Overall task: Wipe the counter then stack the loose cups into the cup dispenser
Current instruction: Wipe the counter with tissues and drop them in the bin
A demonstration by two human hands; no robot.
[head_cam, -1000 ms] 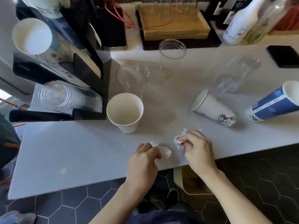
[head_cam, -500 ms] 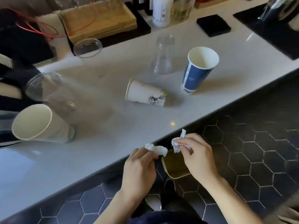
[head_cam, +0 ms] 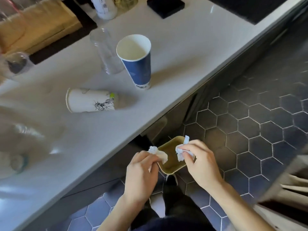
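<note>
White tissue wads fill both fists: left hand (head_cam: 141, 170) and right hand (head_cam: 200, 161) each pinch one above the tan bin (head_cam: 170, 165), off the counter's (head_cam: 100, 139) near edge. Wiping looks finished; dropping them comes next, then the blue cup (head_cam: 136, 62) standing mid-counter.

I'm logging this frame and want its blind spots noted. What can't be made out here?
Head view only:
- Cup dispenser: out of frame, past the left edge.
- Clear cups at left: smeared by motion blur, count unclear.
- Bin contents: hidden by the left hand, right hand and tissue wads.
</note>
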